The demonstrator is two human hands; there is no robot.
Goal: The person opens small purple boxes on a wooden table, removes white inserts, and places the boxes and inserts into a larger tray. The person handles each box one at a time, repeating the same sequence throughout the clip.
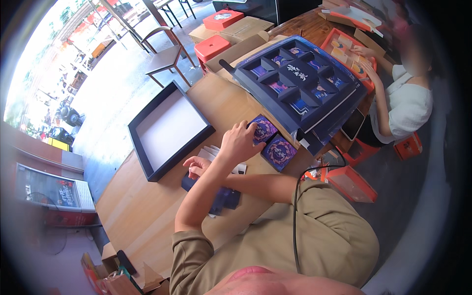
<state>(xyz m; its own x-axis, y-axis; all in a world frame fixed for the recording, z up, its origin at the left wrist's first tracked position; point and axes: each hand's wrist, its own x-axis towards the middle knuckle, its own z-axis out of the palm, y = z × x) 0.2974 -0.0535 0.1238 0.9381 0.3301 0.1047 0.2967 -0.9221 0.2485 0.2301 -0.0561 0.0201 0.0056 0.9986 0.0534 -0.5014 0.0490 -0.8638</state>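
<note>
My left hand reaches over my right forearm, its fingertips at the left edge of a small purple patterned box and its thumb spread towards a second, similar box. No firm grip on either box shows. My right hand, fingers loosely curled, hangs over dark blue folded card pieces with white undersides, partly hidden by my arms; nothing shows in it. Beyond the small boxes lies a large dark blue compartment tray with printed pictures in its cells, on top of a stack.
An empty dark-rimmed box lid or base lies left on the wooden table. A black cable crosses my shirt. A person handles an orange tray at right. Red stool and chair stand beyond.
</note>
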